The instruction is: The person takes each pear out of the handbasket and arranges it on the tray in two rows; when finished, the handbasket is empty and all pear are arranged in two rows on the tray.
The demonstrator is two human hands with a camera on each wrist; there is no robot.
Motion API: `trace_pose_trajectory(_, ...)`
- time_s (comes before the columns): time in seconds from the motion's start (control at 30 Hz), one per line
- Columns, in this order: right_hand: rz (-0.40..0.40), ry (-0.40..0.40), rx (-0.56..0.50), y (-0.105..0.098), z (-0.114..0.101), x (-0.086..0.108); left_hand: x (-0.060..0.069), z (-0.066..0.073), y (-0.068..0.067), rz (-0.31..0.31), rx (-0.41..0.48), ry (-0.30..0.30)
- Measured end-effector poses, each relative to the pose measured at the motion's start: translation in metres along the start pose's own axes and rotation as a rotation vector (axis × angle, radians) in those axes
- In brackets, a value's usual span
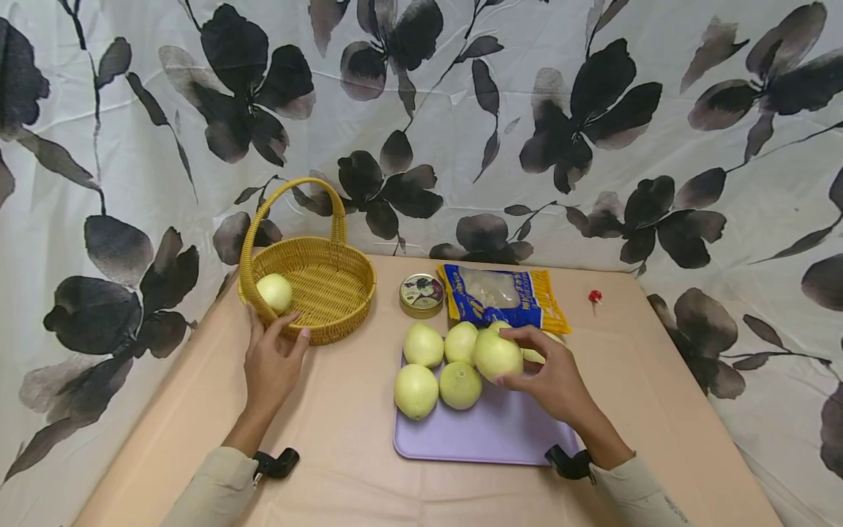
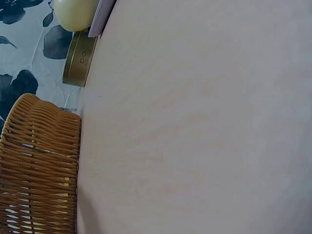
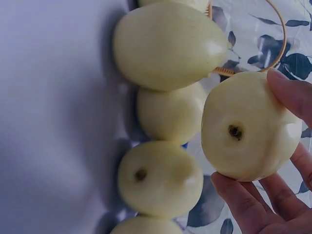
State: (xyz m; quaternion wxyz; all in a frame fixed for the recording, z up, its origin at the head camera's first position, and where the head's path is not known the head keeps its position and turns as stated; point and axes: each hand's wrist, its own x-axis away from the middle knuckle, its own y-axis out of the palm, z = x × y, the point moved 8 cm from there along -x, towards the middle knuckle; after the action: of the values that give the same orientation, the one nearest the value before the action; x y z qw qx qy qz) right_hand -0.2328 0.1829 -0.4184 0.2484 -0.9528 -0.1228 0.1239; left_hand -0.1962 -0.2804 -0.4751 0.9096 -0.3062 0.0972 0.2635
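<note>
My right hand (image 1: 549,373) holds a pale yellow-green pear (image 1: 497,356) between thumb and fingers. In the right wrist view that pear (image 3: 251,127) shows its dark blossom end, apart from the row below it. Several more pears (image 1: 416,391) sit on a lilac tray (image 1: 481,439), some partly hidden behind the held one. At the left stands a yellow wicker basket (image 1: 358,311) with an arched handle, one pear (image 1: 274,293) inside. My left hand (image 1: 273,366) grips its near rim by the handle's base. The left wrist view shows the basket's woven side (image 2: 41,170) but not the fingers.
Behind the tray are a round gold tin (image 1: 421,295) and a blue-and-yellow packet (image 1: 503,296). A small red-wrapped item (image 1: 595,297) lies at the back right. A floral cloth (image 1: 474,146) hangs behind the table (image 1: 342,439).
</note>
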Motion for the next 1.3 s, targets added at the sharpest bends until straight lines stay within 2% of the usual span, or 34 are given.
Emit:
trace_pose_trajectory(0.17, 0.026, 0.005, 0.055, -0.005, 0.008, 0.016, 0.0, 0.0, -0.001, 0.001, 0.002, 0.003)
trace_pose_trajectory(0.33, 0.024, 0.018, 0.074, -0.002, 0.018, 0.025, 0.0, 0.0, -0.001, 0.001, -0.001, 0.004)
trace_pose_trajectory(0.6, 0.029, 0.062, 0.068, 0.01, 0.035, 0.031, 0.0, -0.001, -0.001, 0.006, -0.002, 0.006)
trace_pose_trajectory(0.83, 0.023, 0.086, 0.114, 0.017, 0.044, 0.031, 0.001, -0.002, -0.001, 0.012, 0.002, 0.01)
trace_pose_trajectory(1.07, 0.011, 0.043, 0.14, 0.018, 0.047, 0.035, 0.001, -0.003, 0.0, 0.01, 0.01, 0.012)
trace_pose_trajectory(1.3, 0.008, 0.01, 0.154, 0.01, 0.042, 0.04, 0.0, -0.001, 0.0, 0.009, 0.012, 0.017)
